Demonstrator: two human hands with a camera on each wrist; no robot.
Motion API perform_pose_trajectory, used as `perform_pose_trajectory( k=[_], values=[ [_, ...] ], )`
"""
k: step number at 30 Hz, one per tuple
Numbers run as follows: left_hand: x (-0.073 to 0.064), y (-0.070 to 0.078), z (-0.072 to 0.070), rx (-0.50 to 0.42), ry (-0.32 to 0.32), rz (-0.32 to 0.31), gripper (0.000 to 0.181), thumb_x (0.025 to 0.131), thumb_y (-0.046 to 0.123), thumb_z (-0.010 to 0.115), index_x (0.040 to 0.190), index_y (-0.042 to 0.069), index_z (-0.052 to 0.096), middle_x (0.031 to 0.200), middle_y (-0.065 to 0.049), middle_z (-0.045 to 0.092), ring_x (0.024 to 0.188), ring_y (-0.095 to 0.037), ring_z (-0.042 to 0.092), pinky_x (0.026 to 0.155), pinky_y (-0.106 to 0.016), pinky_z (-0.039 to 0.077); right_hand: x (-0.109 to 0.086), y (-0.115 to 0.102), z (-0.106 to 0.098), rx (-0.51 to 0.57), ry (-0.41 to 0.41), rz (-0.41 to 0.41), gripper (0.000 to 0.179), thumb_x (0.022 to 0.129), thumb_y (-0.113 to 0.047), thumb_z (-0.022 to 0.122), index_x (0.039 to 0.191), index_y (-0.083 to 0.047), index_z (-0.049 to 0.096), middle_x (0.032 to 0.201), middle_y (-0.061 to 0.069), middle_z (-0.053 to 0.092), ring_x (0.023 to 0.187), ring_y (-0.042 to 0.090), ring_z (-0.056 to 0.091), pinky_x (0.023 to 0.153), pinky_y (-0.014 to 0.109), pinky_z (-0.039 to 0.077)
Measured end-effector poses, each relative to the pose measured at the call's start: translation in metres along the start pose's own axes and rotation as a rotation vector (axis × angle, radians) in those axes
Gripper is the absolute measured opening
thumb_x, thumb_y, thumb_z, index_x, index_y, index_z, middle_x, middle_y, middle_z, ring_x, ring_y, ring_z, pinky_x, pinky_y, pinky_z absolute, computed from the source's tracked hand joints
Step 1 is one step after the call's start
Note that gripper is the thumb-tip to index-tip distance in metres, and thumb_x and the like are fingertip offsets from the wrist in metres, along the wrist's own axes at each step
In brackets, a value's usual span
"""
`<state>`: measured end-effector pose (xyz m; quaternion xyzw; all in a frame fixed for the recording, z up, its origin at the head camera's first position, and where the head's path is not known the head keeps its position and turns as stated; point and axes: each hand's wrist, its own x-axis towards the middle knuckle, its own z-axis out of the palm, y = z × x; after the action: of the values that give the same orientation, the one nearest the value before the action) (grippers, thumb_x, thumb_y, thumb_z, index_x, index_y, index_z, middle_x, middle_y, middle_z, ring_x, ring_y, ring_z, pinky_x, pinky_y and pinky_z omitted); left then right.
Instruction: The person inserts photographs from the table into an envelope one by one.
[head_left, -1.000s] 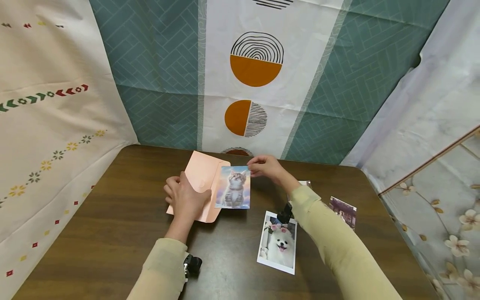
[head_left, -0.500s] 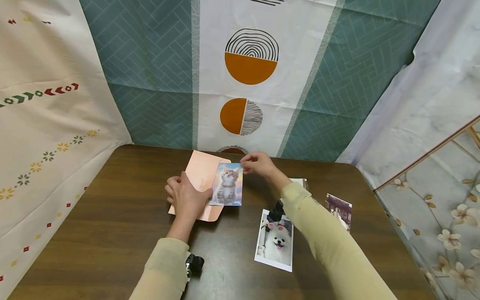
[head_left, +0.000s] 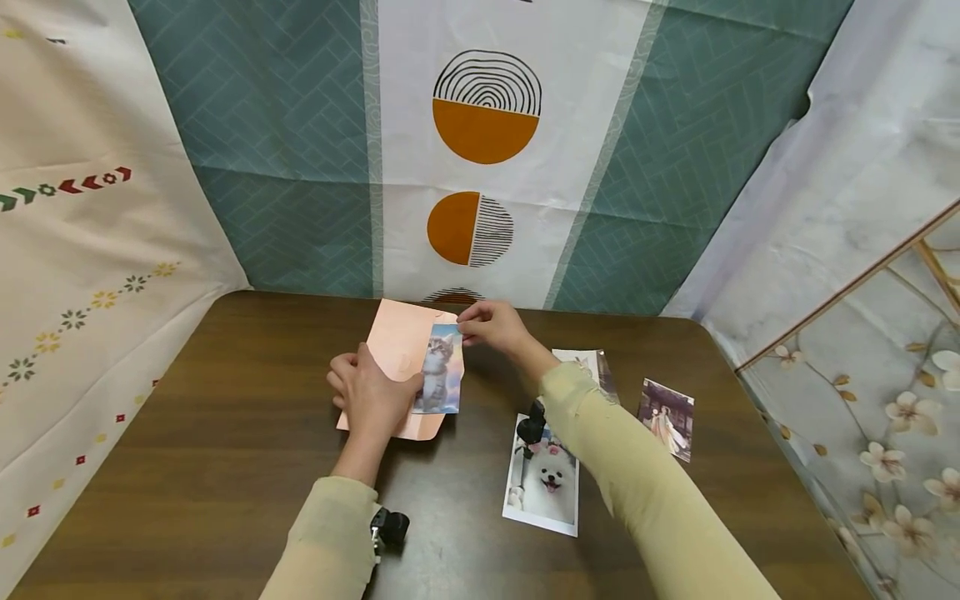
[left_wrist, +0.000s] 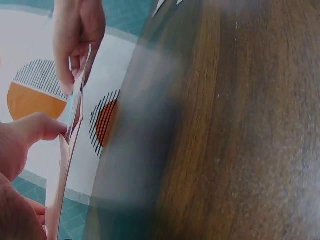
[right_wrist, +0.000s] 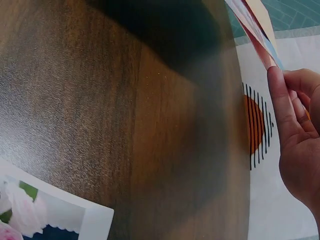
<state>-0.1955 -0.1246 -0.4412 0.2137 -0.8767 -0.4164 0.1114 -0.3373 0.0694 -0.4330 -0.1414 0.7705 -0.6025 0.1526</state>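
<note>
Gripping the pink envelope is the left hand: thumb spread away from the fingers, thumb tip at the envelope's mouth, fingers curled at its left side. In the left wrist view we get the thumb pressing that edge; fingers partly cut off, so we can't tell how each one lies. Right hand, up and to the right of the left one, pinches the kitten card near its upper right corner, thumb and index finger together. We can't tell if it also touches the envelope flap.

Card sits between the two hands, left part tucked into the envelope, right part sticking out over the flap, kitten side facing us. Left thumb tip lies right where card meets envelope. Both wrist views give us the pair nearly edge-on; can't tell if the lower edge rests on the table.

Around the hands: dog photo lies nearer us than the right hand, its top partly covered by a black wrist camera. We see a pale picture right of the right hand, partly hidden by the right sleeve. Small photo with figures lies farther right, well apart from both hands.
</note>
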Motion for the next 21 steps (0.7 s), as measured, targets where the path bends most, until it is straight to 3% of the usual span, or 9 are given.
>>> perform_pose_trajectory(
  k=[7, 13, 17, 21],
  values=[
    [-0.0002, -0.0004, 0.0031, -0.032, -0.014, 0.001, 0.098, 0.077, 0.038, 0.09, 0.152, -0.005, 0.044, 0.139, -0.03, 0.033, 0.132, -0.048, 0.026, 0.102, -0.068, 0.031, 0.0, 0.0056, 0.0016, -0.071, 0.032, -0.001, 0.013, 0.099, 0.001, 0.073, 0.111, 0.006, 0.074, 0.093, 0.012, 0.073, 0.075, 0.027, 0.077, 0.091, 0.059, 0.059],
    [0.0004, 0.0021, 0.0037, -0.053, -0.036, -0.016, 0.094, 0.077, 0.038, 0.089, 0.15, -0.005, 0.046, 0.14, -0.029, 0.033, 0.133, -0.048, 0.026, 0.104, -0.069, 0.03, 0.0012, 0.0071, 0.0034, -0.223, 0.041, -0.057, 0.009, 0.098, -0.002, 0.074, 0.106, 0.002, 0.075, 0.091, 0.013, 0.075, 0.08, 0.037, 0.078, 0.082, 0.053, 0.063],
    [-0.0001, 0.0038, 0.0061, -0.062, -0.047, -0.029, 0.095, 0.077, 0.037, 0.089, 0.151, -0.005, 0.046, 0.141, -0.029, 0.032, 0.134, -0.047, 0.026, 0.105, -0.068, 0.029, 0.0013, 0.0077, 0.0065, -0.273, 0.04, -0.107, 0.009, 0.099, -0.003, 0.074, 0.106, 0.002, 0.074, 0.094, 0.015, 0.075, 0.076, 0.031, 0.078, 0.079, 0.052, 0.063],
    [-0.001, 0.005, 0.0088, -0.063, -0.053, -0.034, 0.094, 0.078, 0.036, 0.088, 0.15, -0.005, 0.046, 0.141, -0.029, 0.032, 0.134, -0.047, 0.025, 0.104, -0.068, 0.029, 0.0011, 0.0093, 0.0098, -0.258, 0.068, -0.1, 0.01, 0.099, -0.004, 0.075, 0.107, 0.001, 0.075, 0.094, 0.014, 0.075, 0.07, 0.022, 0.076, 0.079, 0.05, 0.064]
  ],
)
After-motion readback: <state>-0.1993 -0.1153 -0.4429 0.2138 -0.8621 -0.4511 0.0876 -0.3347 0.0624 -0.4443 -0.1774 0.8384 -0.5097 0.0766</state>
